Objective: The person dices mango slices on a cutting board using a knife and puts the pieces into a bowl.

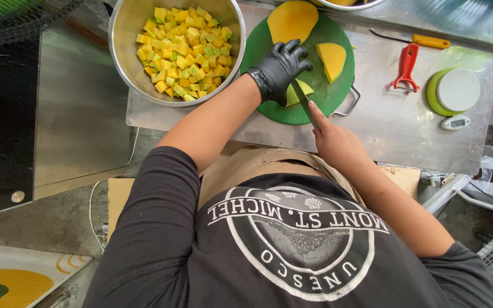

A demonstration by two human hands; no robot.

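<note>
My left hand point(281, 67), in a black glove, presses down on a yellow-green fruit piece point(299, 93) on a round green cutting board point(331, 97). My right hand point(333, 140), bare, grips a knife point(303, 102) whose blade lies across that piece, next to the gloved fingers. Two more pieces lie on the board: a large yellow half point(292, 20) at the far edge and a yellow wedge point(332, 59) to the right. A steel bowl point(122, 34) left of the board holds several yellow and green cubes point(184, 51).
On the steel counter point(389, 120) to the right lie a red peeler point(406, 67), a yellow-handled tool point(423, 40), a round green scale with a white top point(452, 91) and a small digital timer point(455, 122). Another bowl's rim point(343, 5) shows at the top.
</note>
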